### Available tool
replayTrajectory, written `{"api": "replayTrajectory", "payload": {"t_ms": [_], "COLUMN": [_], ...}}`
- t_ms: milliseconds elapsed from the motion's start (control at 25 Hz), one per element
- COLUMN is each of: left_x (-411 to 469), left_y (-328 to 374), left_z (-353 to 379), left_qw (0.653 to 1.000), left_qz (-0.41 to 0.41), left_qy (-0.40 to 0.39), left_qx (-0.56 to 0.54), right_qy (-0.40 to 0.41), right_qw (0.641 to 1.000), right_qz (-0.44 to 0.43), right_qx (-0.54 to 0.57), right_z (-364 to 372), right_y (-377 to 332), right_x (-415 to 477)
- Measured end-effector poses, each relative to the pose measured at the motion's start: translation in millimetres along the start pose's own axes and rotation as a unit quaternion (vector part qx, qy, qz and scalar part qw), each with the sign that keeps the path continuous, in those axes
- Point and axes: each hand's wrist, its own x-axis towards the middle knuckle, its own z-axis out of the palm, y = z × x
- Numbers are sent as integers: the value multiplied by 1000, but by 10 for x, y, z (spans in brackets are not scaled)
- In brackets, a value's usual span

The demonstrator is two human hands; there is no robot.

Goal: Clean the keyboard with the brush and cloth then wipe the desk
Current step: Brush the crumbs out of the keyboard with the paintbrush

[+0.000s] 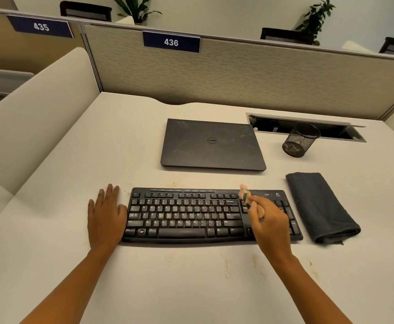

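The left hand (106,216) lies flat on the desk (168,288), fingers straight, thumb against the keyboard's (186,216) left end. It should brace the board against each stroke. The right hand (269,226), fingers curled round the brush (249,199), is over the right-hand keys, where short strokes toward one edge would suit. The folded cloth (319,206) lies just right of the keyboard. The brush is blurred, so its bristles are unclear, and the right hand hides some keys.

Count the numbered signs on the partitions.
2: the 435 sign at the upper left, the 436 sign right of it, behind the laptop. Others may lie out of frame.
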Motion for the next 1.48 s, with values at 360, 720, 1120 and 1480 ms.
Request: {"api": "replayTrajectory", "payload": {"t_ms": [360, 720, 1120, 1480], "left_x": [4, 6, 4, 5], "left_y": [-4, 0, 0, -10], "left_z": [6, 3, 3, 9], "left_qw": [1000, 1000, 1000, 1000], "left_qz": [-1, -3, -1, -1], "left_qy": [0, -2, 1, 3], "left_qx": [1, 5, 2, 3], "right_qy": [18, -36, -9, -22], "right_qw": [1000, 999, 999, 999], "right_qz": [3, 39, 36, 38], "right_qx": [1, 10, 23, 29], "right_z": [7, 141, 188, 283], "right_y": [-7, -61, -122, -133], "right_x": [29, 122, 270, 153]}}
